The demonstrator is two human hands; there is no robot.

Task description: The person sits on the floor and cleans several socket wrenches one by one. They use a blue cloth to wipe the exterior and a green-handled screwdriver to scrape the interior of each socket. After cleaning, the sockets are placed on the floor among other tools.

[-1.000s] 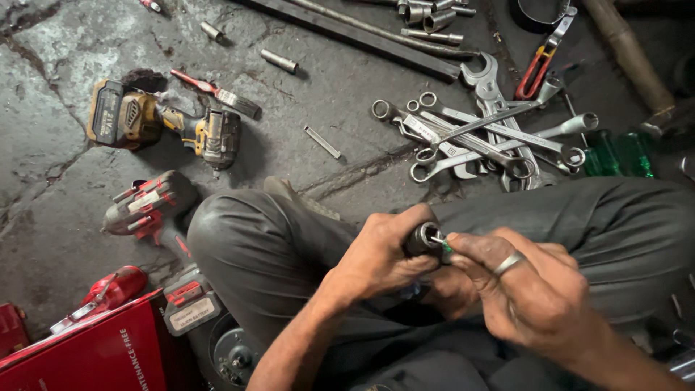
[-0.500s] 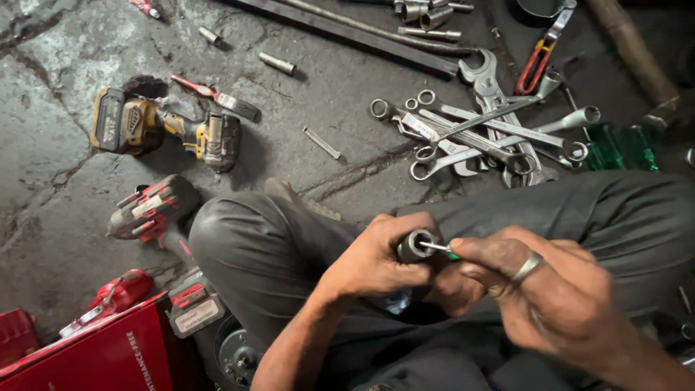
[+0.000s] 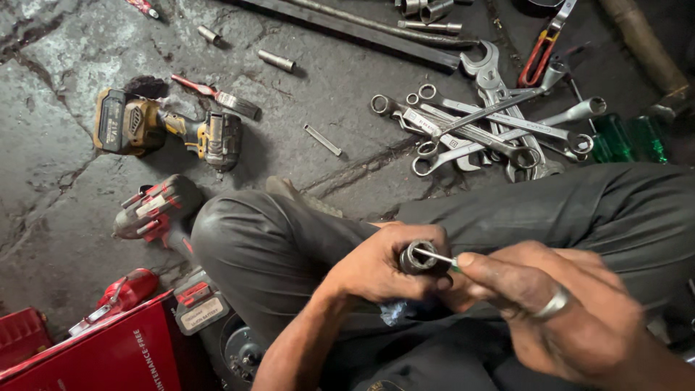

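**Socket and thin tool over the lap**

We gripped the steel socket [image 3: 418,258] in our left hand [image 3: 376,268], above our knees. Our right hand [image 3: 557,311] pinched a thin tool [image 3: 436,256], tip inside it. The socket seemed heavy, stiff, greasy; best held round its sides. Wrenches [image 3: 478,130] lay on the floor [image 3: 58,145].

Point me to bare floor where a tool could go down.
Bare floor left of the yellow drill; a second patch between that drill and the wrench pile. Crowded: around the wrenches upper right and by the red case lower left.

Dark metal socket [image 3: 418,258], thin rod [image 3: 435,255] inside
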